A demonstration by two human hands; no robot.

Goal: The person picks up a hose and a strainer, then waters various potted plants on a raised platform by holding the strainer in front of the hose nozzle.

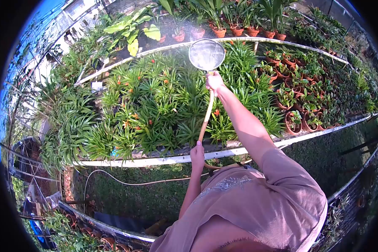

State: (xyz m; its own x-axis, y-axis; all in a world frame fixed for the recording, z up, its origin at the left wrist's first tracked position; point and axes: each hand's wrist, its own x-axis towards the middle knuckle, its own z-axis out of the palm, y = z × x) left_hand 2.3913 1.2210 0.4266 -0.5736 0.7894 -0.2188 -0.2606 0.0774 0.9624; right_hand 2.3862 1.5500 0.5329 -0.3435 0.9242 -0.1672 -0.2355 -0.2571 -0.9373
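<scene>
With my arm stretched out over the plant bed, my right hand [214, 81] is closed around the neck of a hose, just below its round spray head [206, 54]. The head is a wide pale disc with a dark rim, and fine mist hangs in the air beyond it. A tan hose [206, 115] slopes down from there to my left hand [197, 153], which is wrapped round it near the bed's front edge. Leafy plants [155, 98] with orange flowers lie beneath the hose and my right arm.
A white rail [172, 160] runs along the bed's front, another rail [155, 51] along its back. Terracotta pots [293, 122] crowd the right side; more pots [236, 31] line the back. On the grass [113, 195], a thin pale hose [147, 183] trails left.
</scene>
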